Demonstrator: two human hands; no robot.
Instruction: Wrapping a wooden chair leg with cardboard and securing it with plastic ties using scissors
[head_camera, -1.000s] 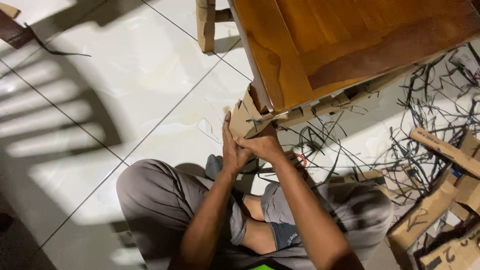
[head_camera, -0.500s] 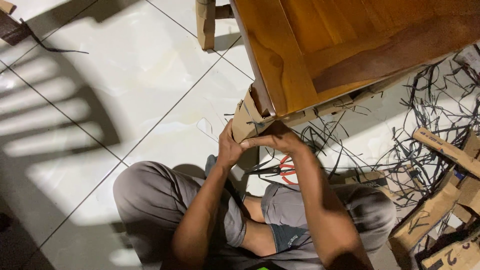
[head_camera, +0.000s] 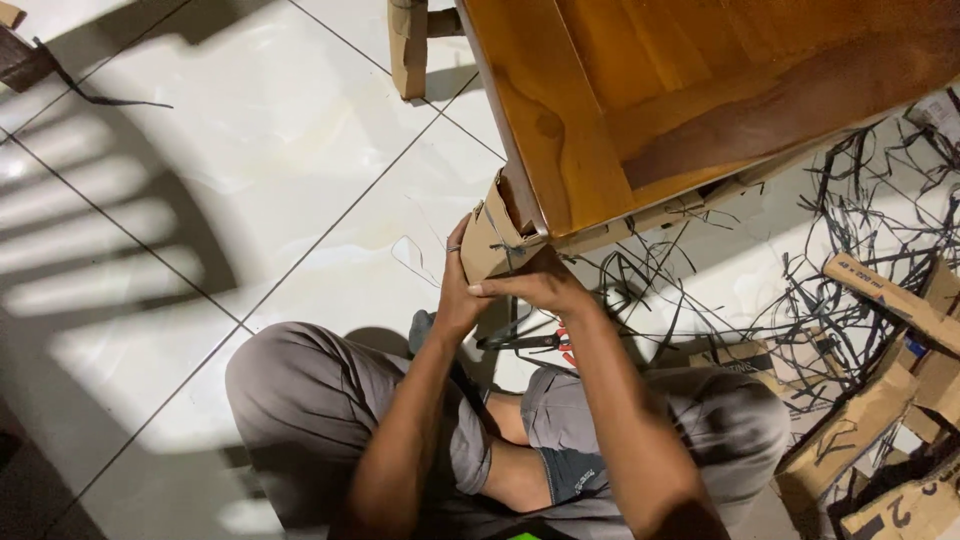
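- The brown cardboard wrap (head_camera: 487, 240) sits around the corner of the wooden table (head_camera: 640, 90), above the person's knees.
- The left hand (head_camera: 456, 290) holds its outer side, fingers closed on it.
- The right hand (head_camera: 540, 285) pinches its lower edge.
- Red-handled scissors (head_camera: 540, 342) lie on the white tile floor (head_camera: 250, 150) just below.
- Black strapping (head_camera: 850, 230) and brown cardboard pieces (head_camera: 890, 370) lie to the right.

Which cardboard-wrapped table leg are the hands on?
The near corner leg's cardboard wrap, gripped by the left hand and right hand; the other wrapped leg stands untouched farther away.
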